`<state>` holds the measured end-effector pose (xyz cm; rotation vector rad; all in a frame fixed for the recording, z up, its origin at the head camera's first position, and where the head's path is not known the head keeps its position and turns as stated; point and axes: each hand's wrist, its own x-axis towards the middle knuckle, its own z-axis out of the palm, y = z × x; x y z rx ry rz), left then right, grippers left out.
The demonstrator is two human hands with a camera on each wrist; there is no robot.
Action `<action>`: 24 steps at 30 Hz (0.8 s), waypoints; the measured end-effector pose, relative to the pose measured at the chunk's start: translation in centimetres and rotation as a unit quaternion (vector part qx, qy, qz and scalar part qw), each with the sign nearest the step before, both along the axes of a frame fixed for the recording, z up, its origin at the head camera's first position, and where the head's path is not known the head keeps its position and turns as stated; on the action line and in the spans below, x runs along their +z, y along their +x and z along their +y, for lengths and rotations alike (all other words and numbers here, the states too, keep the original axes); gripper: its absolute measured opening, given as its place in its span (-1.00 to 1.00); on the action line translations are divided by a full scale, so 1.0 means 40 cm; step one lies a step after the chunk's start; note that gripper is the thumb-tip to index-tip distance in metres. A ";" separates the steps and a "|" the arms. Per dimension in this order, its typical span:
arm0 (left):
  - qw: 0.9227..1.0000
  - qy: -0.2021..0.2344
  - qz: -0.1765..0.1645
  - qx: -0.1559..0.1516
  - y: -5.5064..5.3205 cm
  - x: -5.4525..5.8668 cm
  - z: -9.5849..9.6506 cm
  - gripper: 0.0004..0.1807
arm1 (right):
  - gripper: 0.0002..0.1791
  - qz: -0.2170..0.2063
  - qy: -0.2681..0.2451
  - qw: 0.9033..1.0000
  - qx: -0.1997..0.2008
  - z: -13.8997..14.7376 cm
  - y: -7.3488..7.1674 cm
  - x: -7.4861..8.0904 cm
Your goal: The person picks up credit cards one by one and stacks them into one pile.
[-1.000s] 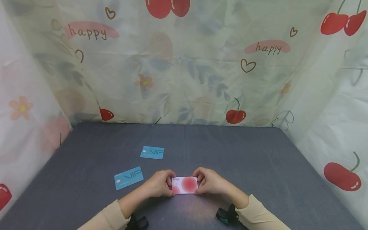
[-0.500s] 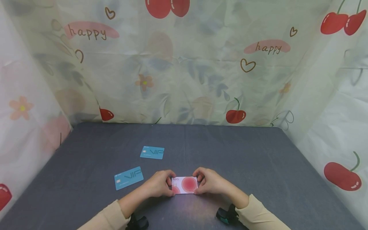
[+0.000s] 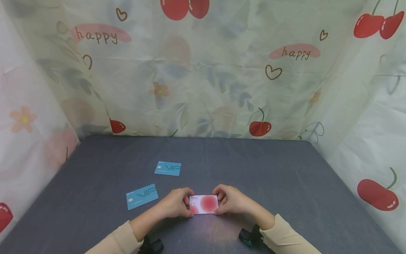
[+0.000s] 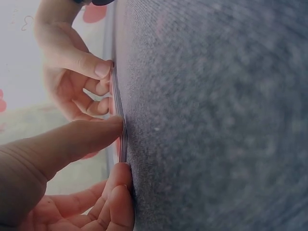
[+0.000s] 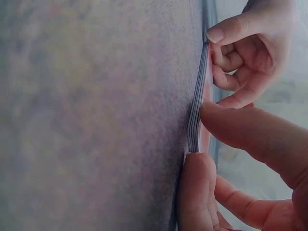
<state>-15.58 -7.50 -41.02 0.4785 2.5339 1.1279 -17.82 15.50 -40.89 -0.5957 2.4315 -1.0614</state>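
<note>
A neat stack of cards point(image 3: 203, 204) lies flat on the dark table, its top card white and pink with red circles. Its layered edge shows in both wrist views, where several thin cards point(image 4: 120, 106) are pressed together. My left hand point(image 3: 175, 203) pinches the left end between thumb and fingers. At the opposite end my right hand point(image 3: 234, 201) does the same, with thumb at the near corner and fingers at the far one. To the left lie two blue VIP cards, a nearer one point(image 3: 142, 197) set at a slant and a farther one point(image 3: 168, 168).
The dark grey table point(image 3: 269, 169) runs back to a patterned curtain point(image 3: 203, 88) with cherries and the word happy. Similar cloth walls stand at the left and right. Black wrist devices point(image 3: 250, 238) sit under the sleeves.
</note>
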 end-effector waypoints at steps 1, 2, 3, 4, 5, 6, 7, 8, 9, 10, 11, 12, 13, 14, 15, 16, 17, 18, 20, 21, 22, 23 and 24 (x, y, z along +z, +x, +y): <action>1.000 0.000 0.000 -0.002 0.000 0.000 -0.001 -0.42 | -0.47 -0.002 0.000 1.000 -0.001 0.000 -0.001 0.000; 1.000 0.001 0.001 -0.003 -0.001 0.001 -0.002 -0.41 | -0.46 -0.003 -0.001 1.000 -0.001 0.001 -0.001 0.001; 1.000 0.001 0.002 -0.004 -0.001 0.001 -0.004 -0.41 | -0.46 -0.005 -0.002 1.000 -0.003 0.002 -0.002 0.001; 1.000 0.001 0.002 -0.004 -0.002 0.001 -0.006 -0.40 | -0.46 -0.006 -0.003 1.000 -0.004 0.002 -0.002 0.002; 1.000 0.001 0.002 -0.004 -0.002 0.001 -0.008 -0.39 | -0.45 -0.007 -0.004 1.000 -0.005 0.003 -0.003 0.004; 1.000 0.002 0.000 -0.003 -0.003 0.002 -0.010 -0.39 | -0.45 -0.006 -0.005 1.000 -0.005 0.003 -0.003 0.006; 1.000 0.002 -0.001 -0.002 -0.003 0.002 -0.012 -0.38 | -0.45 -0.005 -0.007 1.000 -0.004 0.003 -0.003 0.007; 1.000 0.003 -0.004 0.001 -0.003 0.002 -0.015 -0.37 | -0.45 -0.002 -0.008 1.000 -0.003 0.003 -0.004 0.009; 1.000 0.004 -0.008 0.003 -0.003 0.003 -0.018 -0.37 | -0.45 0.001 -0.009 1.000 -0.001 0.003 -0.004 0.011; 1.000 0.004 -0.011 0.005 -0.003 0.004 -0.021 -0.37 | -0.46 0.004 -0.009 1.000 0.001 0.003 -0.006 0.012; 1.000 0.006 -0.013 0.008 -0.002 0.005 -0.023 -0.37 | -0.46 0.008 -0.010 1.000 0.002 0.001 -0.007 0.014; 1.000 0.006 -0.013 0.010 -0.002 0.006 -0.026 -0.36 | -0.47 0.012 -0.010 1.000 0.005 0.000 -0.008 0.016; 1.000 0.008 -0.014 0.012 -0.001 0.007 -0.028 -0.36 | -0.47 0.015 -0.010 1.000 0.006 -0.002 -0.010 0.017; 1.000 0.009 -0.012 0.013 -0.001 0.007 -0.030 -0.36 | -0.48 0.017 -0.009 1.000 0.007 -0.004 -0.011 0.018; 1.000 0.011 -0.007 0.014 -0.001 0.008 -0.033 -0.36 | -0.48 0.019 -0.010 1.000 0.008 -0.006 -0.012 0.019; 1.000 0.012 -0.003 0.015 -0.001 0.009 -0.035 -0.35 | -0.49 0.021 -0.011 1.000 0.009 -0.009 -0.014 0.020; 1.000 0.013 0.000 0.016 -0.001 0.010 -0.037 -0.35 | -0.49 0.025 -0.011 1.000 0.011 -0.013 -0.014 0.022; 1.000 0.014 0.003 0.017 -0.001 0.011 -0.040 -0.35 | -0.49 0.029 -0.012 0.999 0.013 -0.016 -0.015 0.023; 1.000 0.016 0.008 0.020 -0.002 0.014 -0.047 -0.35 | -0.50 0.037 -0.015 0.999 0.017 -0.024 -0.015 0.025; 1.000 0.018 0.007 0.021 -0.002 0.016 -0.050 -0.35 | -0.50 0.042 -0.017 0.999 0.019 -0.028 -0.014 0.026; 1.000 0.019 0.005 0.023 -0.003 0.018 -0.054 -0.36 | -0.51 0.046 -0.018 0.999 0.022 -0.032 -0.014 0.027; 0.999 0.020 0.006 0.024 -0.003 0.019 -0.057 -0.36 | -0.51 0.049 -0.020 0.998 0.025 -0.037 -0.014 0.028; 0.999 0.021 0.006 0.025 -0.004 0.021 -0.061 -0.36 | -0.52 0.052 -0.023 0.998 0.028 -0.042 -0.014 0.029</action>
